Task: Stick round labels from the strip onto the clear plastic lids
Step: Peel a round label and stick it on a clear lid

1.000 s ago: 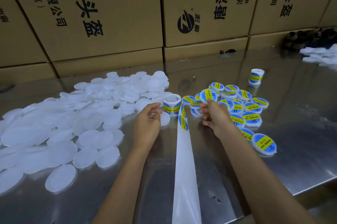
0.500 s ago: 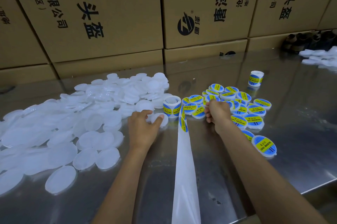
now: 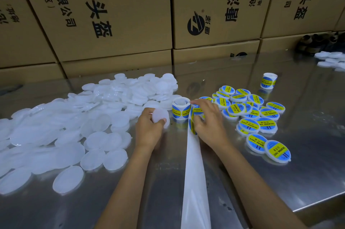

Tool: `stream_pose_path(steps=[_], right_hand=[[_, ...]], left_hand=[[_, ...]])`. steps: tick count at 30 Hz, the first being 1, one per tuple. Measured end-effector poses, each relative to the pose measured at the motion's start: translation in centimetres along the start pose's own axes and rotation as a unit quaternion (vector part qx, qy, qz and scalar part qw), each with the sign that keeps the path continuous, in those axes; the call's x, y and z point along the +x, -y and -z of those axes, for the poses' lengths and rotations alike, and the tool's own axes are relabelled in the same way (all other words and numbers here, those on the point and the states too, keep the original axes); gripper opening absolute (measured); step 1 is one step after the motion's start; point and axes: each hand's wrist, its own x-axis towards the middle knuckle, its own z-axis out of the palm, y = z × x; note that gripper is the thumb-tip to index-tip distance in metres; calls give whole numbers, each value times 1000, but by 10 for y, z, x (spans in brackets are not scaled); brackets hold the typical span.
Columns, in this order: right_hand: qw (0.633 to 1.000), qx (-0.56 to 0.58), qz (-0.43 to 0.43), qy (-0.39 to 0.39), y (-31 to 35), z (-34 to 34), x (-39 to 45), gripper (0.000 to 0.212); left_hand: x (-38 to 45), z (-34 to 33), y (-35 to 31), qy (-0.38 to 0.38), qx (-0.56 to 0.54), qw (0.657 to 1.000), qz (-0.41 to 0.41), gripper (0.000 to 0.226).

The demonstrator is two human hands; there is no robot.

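At twelve o'clock, the left hand point(image 3: 149, 128) pinches a clear lid point(image 3: 159, 116) while the right hand point(image 3: 207, 122) pinches a label point(image 3: 196, 115) off the strip point(image 3: 194, 172); hasty peeling could crease it.

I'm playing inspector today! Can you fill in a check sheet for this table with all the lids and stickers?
Surface: shiny metal table, reflective.
Job's things: heap of plain lids on the left; labelled lids grouped on the right; sticker roll standing in the middle, its empty backing strip trailing toward the person.
Clutter: second sticker roll farther back; more plain lids at far right.
Hands: left hand holds one plain lid; right hand pinches a sticker at the strip.
Cables: nothing seen.
Surroundings: stacked cardboard boxes behind the table.
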Motion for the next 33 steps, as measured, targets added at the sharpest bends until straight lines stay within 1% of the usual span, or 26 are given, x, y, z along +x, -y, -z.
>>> stream_pose_path(steps=[2, 4, 6, 9, 12, 15, 18, 20, 23, 26, 29, 33], right_hand=[[998, -12, 27, 50, -1, -2, -1, 53], [997, -15, 22, 77, -2, -4, -2, 54], [996, -30, 26, 84, -3, -5, -2, 53], [993, -47, 48, 97, -4, -6, -2, 51], [993, -32, 70, 94, 0, -6, -3, 46], [992, -17, 71, 99, 4, -6, -4, 42], [992, -17, 52, 116, 6, -7, -8, 53], [991, -6, 42, 129, 8, -7, -12, 60], [990, 21, 31, 136, 9, -5, -14, 63], [989, 18, 5, 149, 6, -1, -13, 65], [988, 6, -12, 154, 3, 1, -13, 62], [987, 7, -5, 160, 4, 3, -14, 63]], left_hand=[[0, 2, -2, -11, -39, 999, 15, 24], [0, 6, -5, 1, -122, 991, 56, 22], [-1, 8, -6, 35, -192, 978, 80, 19], [-2, 8, -11, 67, -243, 964, 78, 13], [-5, 4, -17, 92, -287, 951, 74, 11], [-7, 0, -19, 106, -283, 951, 69, 13], [-11, -3, -17, 124, -284, 948, 69, 21], [-12, -4, -16, 126, -283, 948, 73, 23], [-12, -4, -15, 129, -280, 948, 75, 23], [-14, -6, -13, 143, -276, 948, 74, 19], [-13, -6, -12, 128, -273, 951, 65, 15], [-10, -5, -13, 105, -282, 953, 45, 22]])
